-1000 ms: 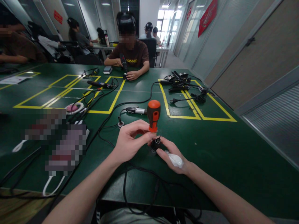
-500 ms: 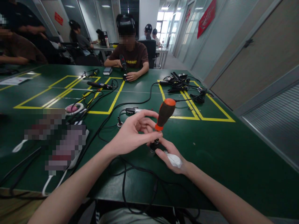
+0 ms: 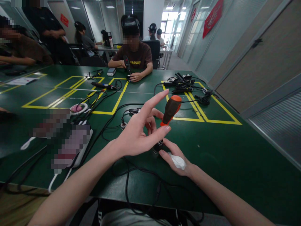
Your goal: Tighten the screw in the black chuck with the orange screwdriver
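Note:
A screwdriver (image 3: 172,109) with an orange and dark brown handle stands tilted, its top leaning right and away from me. My left hand (image 3: 138,133) has the thumb and a bent finger at the lower handle, while the index finger sticks out straight, off the handle. Beneath the screwdriver is a small round black part (image 3: 158,148) with a shiny metal piece on top. My right hand (image 3: 175,153), a white patch at its thumb base, pinches this part against the table. The screwdriver's tip is hidden behind my left thumb.
Black cables (image 3: 143,171) loop across the green table (image 3: 223,157) before me. Left lie blurred-out phone-like devices (image 3: 72,146) and a white ring (image 3: 78,109). Behind my left hand is a small metal part with a stem (image 3: 123,124). Opposite, a person (image 3: 136,59) works with a black tool.
My left index finger has straightened away from the handle, and the thumb has slid forward. The screwdriver leans slightly more to the right. My right hand keeps its pinch; the whole view has shifted slightly.

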Demonstrator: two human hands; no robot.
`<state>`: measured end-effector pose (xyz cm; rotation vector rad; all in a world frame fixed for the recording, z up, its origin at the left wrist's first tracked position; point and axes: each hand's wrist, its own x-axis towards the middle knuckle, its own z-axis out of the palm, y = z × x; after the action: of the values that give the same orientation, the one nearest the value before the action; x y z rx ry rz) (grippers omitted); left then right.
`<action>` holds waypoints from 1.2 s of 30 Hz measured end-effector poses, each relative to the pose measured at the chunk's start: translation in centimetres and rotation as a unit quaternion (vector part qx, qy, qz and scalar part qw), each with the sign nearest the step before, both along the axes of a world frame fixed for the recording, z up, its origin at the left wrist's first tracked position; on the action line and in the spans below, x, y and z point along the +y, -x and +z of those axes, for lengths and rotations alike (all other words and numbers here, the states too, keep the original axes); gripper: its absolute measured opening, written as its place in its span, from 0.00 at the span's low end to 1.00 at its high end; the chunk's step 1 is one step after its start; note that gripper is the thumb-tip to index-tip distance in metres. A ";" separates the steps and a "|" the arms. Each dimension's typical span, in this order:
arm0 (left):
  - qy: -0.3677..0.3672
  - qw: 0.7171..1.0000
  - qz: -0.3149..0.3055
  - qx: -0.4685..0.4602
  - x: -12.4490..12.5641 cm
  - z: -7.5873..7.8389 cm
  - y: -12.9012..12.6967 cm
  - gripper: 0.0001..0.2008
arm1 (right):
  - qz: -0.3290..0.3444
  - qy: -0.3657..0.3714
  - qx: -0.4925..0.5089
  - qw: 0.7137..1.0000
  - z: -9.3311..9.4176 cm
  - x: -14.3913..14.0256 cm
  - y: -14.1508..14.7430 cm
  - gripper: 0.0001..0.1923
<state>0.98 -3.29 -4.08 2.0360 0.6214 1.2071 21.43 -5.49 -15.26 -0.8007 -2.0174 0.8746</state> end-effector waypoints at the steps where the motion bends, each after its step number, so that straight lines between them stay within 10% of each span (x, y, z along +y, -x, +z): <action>1: -0.015 1.000 0.002 0.001 0.1 0.1 -0.1 0.38 | 0.001 -0.001 0.000 1.000 0.0 0.0 0.0 0.12; 19: -0.143 0.988 0.040 0.051 1.2 5.1 -0.5 0.11 | 0.014 0.008 -0.002 1.000 0.2 -0.2 -0.3 0.15; 36: -0.209 0.972 0.025 0.102 2.0 5.3 -0.2 0.12 | -0.009 -0.038 -0.009 0.999 0.0 0.0 -0.6 0.15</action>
<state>1.16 -1.27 1.19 2.5351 0.5503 1.2483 22.06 -5.49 -15.30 -0.7860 -2.0441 0.7774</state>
